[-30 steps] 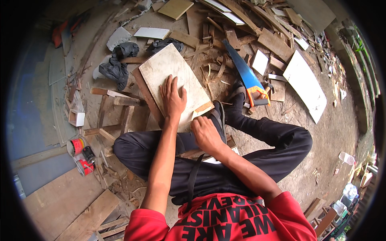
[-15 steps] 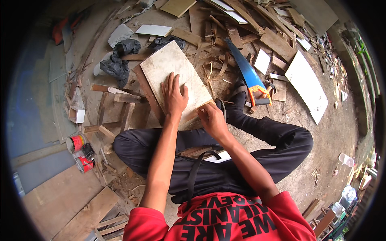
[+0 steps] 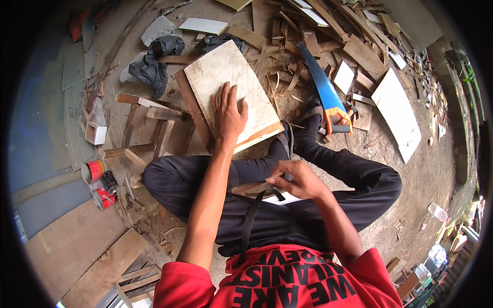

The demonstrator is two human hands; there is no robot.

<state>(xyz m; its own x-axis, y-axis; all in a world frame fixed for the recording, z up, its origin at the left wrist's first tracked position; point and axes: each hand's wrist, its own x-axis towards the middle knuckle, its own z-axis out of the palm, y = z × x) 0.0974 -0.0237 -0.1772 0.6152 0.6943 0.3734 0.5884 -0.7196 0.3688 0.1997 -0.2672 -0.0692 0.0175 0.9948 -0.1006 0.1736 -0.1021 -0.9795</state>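
Observation:
My left hand point(image 3: 229, 114) lies flat on a pale, stained wooden board point(image 3: 208, 72), fingers stretched out. This board rests slantwise over a brown board point(image 3: 191, 105), whose left edge sticks out beneath. Along its near edge runs a rough, brownish strip point(image 3: 262, 134). Apart from the board, my right hand point(image 3: 299, 179) is above my lap, thumb and fingers pinched together. Something small may be between the fingertips, too little to name. Below that hand, pieces of wood point(image 3: 249, 188) and a white piece point(image 3: 282, 199) lie between my legs.
A blue handsaw point(image 3: 323, 87) with an orange handle lies beyond my foot. Left are a wooden frame point(image 3: 160, 136), black plastic bags point(image 3: 150, 73) and red cans point(image 3: 92, 172). A white panel point(image 3: 398, 115) lies right, with wood scraps point(image 3: 364, 56) scattered at the far side.
My right hand has left the board's near right corner and drawn back toward my lap. My left hand stays flat on the board. The near edge strip is now uncovered.

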